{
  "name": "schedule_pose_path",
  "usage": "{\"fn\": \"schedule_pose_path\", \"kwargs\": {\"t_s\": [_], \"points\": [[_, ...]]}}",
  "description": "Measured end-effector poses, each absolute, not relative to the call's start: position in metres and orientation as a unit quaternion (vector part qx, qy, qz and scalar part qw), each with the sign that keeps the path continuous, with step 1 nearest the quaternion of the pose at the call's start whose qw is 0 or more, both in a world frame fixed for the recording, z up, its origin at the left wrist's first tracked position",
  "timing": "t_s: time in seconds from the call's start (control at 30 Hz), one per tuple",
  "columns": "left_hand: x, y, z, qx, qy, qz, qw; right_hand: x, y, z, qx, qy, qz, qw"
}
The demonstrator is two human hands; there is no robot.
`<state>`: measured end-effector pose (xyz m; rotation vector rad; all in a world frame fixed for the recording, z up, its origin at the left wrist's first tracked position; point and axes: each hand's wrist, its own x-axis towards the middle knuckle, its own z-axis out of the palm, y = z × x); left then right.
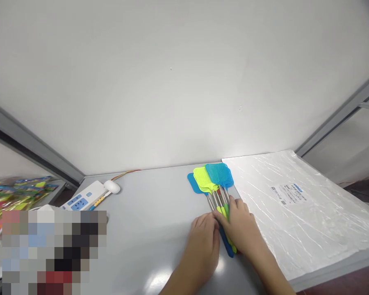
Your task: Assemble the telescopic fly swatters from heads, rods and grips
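A bunch of fly swatters point(214, 175) lies on the grey table, with blue and yellow mesh heads pointing toward the wall. Their metal shafts run down to blue, green and yellow handles. My right hand point(241, 223) is wrapped over the handles from the right, its thumb lying across them. From the left, my left hand point(204, 241) presses against the same handles with its fingers curled together. The two hands meet over the bunch, and the palms hide part of the grips. A dark blue handle end point(228, 248) shows between the wrists.
To the right lies a flat white plastic bag point(258, 196) with a printed label. At the left stand a white power strip point(87, 194) and a white mouse point(112, 187). Colourful packaged goods point(15, 196) are at the far left. A white wall point(160, 102) rises behind the table point(141, 213).
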<state>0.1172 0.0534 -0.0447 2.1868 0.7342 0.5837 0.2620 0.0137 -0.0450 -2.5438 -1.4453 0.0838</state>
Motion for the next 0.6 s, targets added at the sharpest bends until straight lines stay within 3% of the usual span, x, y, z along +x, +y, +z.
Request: {"fn": "schedule_pose_path", "kwargs": {"t_s": [0.23, 0.47, 0.6], "points": [[0.074, 0.065, -0.036, 0.865, 0.3, 0.168, 0.367, 0.226, 0.025, -0.05, -0.829, -0.553, 0.004, 0.083], [0.021, 0.083, -0.038, 0.896, 0.299, 0.234, 0.229, 0.195, 0.033, -0.054, -0.754, -0.653, -0.008, 0.07], [0.012, 0.092, -0.042, 0.914, 0.345, 0.184, 0.109, 0.194, 0.032, -0.052, -0.708, -0.703, -0.004, 0.065]]}}
